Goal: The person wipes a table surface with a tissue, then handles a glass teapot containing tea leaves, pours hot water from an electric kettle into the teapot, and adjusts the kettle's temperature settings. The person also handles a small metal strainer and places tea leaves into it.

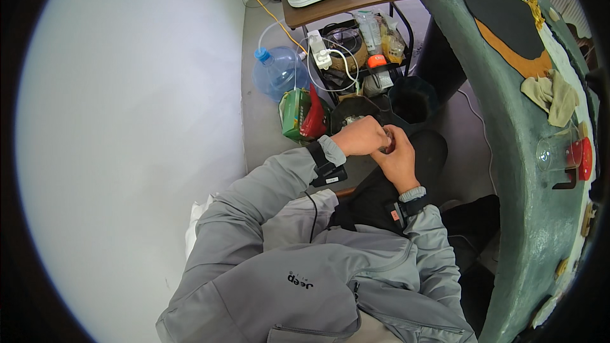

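Observation:
My left hand (362, 136) and my right hand (399, 158) meet above my lap, next to the dark bins. Both sets of fingers are curled around a small object (387, 145), mostly hidden; I cannot tell what it is. Just past my left hand stands an open black bin (364, 104) with some pale, crumpled waste (351, 119) inside. Beside it is a second dark bin (413, 100), its inside in shadow. A strap with a small black device sits on each wrist, over grey sleeves.
A blue water jug (281, 74) and a green box (293, 114) with a red item (314, 116) stand left of the bins. Behind are a cluttered cart (409, 24) and power strip (318, 47). On the green counter (519, 152) at right lie a cloth (553, 95) and clear cup (553, 155).

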`<action>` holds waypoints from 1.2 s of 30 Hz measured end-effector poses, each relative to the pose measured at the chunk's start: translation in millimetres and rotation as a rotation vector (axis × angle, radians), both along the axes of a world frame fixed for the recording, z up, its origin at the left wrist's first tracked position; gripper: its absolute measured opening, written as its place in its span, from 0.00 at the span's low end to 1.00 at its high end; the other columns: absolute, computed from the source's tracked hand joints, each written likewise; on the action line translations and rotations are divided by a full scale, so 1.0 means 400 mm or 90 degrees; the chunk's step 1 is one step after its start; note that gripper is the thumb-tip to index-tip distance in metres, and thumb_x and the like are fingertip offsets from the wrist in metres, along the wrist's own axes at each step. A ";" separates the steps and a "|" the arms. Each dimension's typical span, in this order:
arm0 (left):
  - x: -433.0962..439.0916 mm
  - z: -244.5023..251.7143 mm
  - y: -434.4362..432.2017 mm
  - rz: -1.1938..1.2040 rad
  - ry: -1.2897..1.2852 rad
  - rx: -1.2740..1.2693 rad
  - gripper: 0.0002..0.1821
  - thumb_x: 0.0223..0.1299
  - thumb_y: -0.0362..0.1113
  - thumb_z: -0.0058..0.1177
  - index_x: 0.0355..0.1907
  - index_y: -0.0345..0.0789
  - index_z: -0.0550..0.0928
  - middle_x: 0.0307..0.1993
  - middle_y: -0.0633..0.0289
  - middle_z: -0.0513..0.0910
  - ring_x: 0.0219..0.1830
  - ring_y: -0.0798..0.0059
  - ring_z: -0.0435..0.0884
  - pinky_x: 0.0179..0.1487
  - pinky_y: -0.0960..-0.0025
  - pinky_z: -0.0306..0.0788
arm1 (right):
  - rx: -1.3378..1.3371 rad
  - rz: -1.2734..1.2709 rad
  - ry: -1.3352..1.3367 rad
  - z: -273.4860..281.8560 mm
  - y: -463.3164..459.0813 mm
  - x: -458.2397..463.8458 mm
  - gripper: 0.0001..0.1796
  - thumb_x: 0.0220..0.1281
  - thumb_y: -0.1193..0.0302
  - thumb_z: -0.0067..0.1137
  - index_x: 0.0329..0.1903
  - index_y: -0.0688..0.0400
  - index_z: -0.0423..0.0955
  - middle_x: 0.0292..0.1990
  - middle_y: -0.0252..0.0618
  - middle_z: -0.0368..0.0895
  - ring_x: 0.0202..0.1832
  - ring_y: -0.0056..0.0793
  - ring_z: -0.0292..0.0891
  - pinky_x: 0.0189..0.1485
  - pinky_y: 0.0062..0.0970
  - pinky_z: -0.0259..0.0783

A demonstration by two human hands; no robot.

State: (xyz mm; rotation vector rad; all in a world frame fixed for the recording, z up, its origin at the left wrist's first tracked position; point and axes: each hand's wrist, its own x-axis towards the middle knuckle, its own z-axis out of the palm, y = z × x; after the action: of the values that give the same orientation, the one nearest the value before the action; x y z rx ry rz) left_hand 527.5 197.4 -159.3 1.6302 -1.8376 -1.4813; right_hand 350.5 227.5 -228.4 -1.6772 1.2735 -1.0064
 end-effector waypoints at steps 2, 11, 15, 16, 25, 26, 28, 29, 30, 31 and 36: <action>0.008 -0.011 -0.005 0.004 0.015 -0.027 0.17 0.67 0.43 0.66 0.40 0.27 0.93 0.20 0.57 0.82 0.23 0.74 0.77 0.32 0.62 0.73 | -0.001 -0.001 0.005 0.003 0.000 0.000 0.34 0.51 0.68 0.85 0.61 0.60 0.80 0.45 0.39 0.83 0.34 0.29 0.78 0.41 0.30 0.78; 0.018 -0.002 -0.012 0.036 -0.093 -0.035 0.16 0.59 0.44 0.71 0.37 0.31 0.95 0.25 0.52 0.89 0.27 0.65 0.86 0.38 0.59 0.78 | 0.010 0.004 0.019 0.005 -0.002 0.000 0.36 0.50 0.67 0.86 0.62 0.61 0.80 0.47 0.40 0.84 0.36 0.30 0.80 0.42 0.30 0.79; 0.025 -0.016 -0.018 0.051 -0.107 -0.105 0.16 0.60 0.46 0.71 0.37 0.34 0.95 0.27 0.49 0.89 0.31 0.61 0.88 0.42 0.57 0.79 | 0.008 -0.003 0.016 -0.007 -0.006 -0.004 0.35 0.50 0.69 0.85 0.62 0.62 0.81 0.42 0.36 0.84 0.36 0.25 0.78 0.42 0.28 0.78; 0.034 -0.021 -0.024 0.085 -0.092 -0.113 0.16 0.60 0.46 0.71 0.38 0.33 0.95 0.28 0.49 0.89 0.31 0.60 0.88 0.43 0.57 0.80 | 0.003 -0.008 0.011 -0.010 -0.008 -0.005 0.35 0.51 0.70 0.85 0.62 0.62 0.81 0.40 0.34 0.84 0.36 0.22 0.77 0.41 0.26 0.77; 0.153 -0.134 -0.077 0.179 -0.206 -0.107 0.19 0.64 0.45 0.70 0.34 0.26 0.88 0.27 0.47 0.87 0.31 0.52 0.87 0.43 0.55 0.79 | 0.022 -0.004 0.014 -0.019 -0.011 -0.018 0.33 0.53 0.70 0.85 0.62 0.62 0.81 0.40 0.33 0.86 0.35 0.21 0.78 0.41 0.26 0.77; 0.167 -0.164 -0.076 0.165 -0.204 -0.094 0.19 0.61 0.46 0.70 0.34 0.28 0.90 0.29 0.47 0.88 0.33 0.50 0.88 0.45 0.53 0.80 | 0.024 -0.003 0.014 -0.018 -0.011 -0.018 0.33 0.53 0.70 0.85 0.62 0.62 0.81 0.40 0.33 0.86 0.35 0.21 0.78 0.41 0.25 0.77; 0.191 -0.230 -0.075 0.140 -0.202 -0.068 0.19 0.56 0.49 0.70 0.33 0.32 0.93 0.33 0.46 0.90 0.37 0.44 0.90 0.49 0.51 0.82 | 0.027 0.000 0.007 -0.018 -0.012 -0.018 0.33 0.53 0.69 0.84 0.62 0.62 0.81 0.40 0.33 0.86 0.35 0.21 0.78 0.41 0.25 0.77; 0.202 -0.262 -0.077 0.032 -0.253 -0.128 0.19 0.57 0.47 0.70 0.33 0.29 0.92 0.31 0.46 0.89 0.35 0.46 0.89 0.47 0.51 0.82 | 0.030 0.002 0.004 -0.018 -0.012 -0.018 0.33 0.53 0.69 0.84 0.62 0.62 0.81 0.40 0.33 0.86 0.35 0.20 0.78 0.41 0.25 0.77; 0.208 -0.291 -0.080 -0.071 -0.305 -0.188 0.20 0.57 0.46 0.70 0.33 0.27 0.91 0.29 0.45 0.88 0.34 0.47 0.89 0.45 0.51 0.82 | 0.030 0.002 0.003 -0.019 -0.011 -0.019 0.33 0.53 0.69 0.84 0.62 0.62 0.81 0.40 0.33 0.86 0.35 0.20 0.78 0.41 0.25 0.77; 0.215 -0.314 -0.079 -0.179 -0.369 -0.228 0.20 0.58 0.45 0.70 0.33 0.25 0.90 0.26 0.44 0.86 0.32 0.49 0.89 0.43 0.52 0.82 | 0.031 0.003 0.002 -0.019 -0.011 -0.020 0.33 0.53 0.69 0.84 0.62 0.61 0.81 0.40 0.33 0.86 0.35 0.20 0.78 0.41 0.25 0.77; 0.222 -0.322 -0.074 -0.215 -0.366 0.196 0.65 0.51 0.55 0.76 0.89 0.33 0.59 0.83 0.45 0.69 0.82 0.49 0.71 0.81 0.57 0.68 | 0.038 0.008 0.001 -0.027 -0.013 -0.026 0.33 0.52 0.70 0.85 0.62 0.61 0.81 0.41 0.33 0.86 0.35 0.21 0.77 0.41 0.26 0.77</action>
State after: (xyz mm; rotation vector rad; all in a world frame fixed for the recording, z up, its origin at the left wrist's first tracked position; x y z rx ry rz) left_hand 616.4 167.8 -288.3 2.1505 -2.3763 -1.6089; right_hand 339.9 222.5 -239.3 -1.6397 1.2798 -0.9508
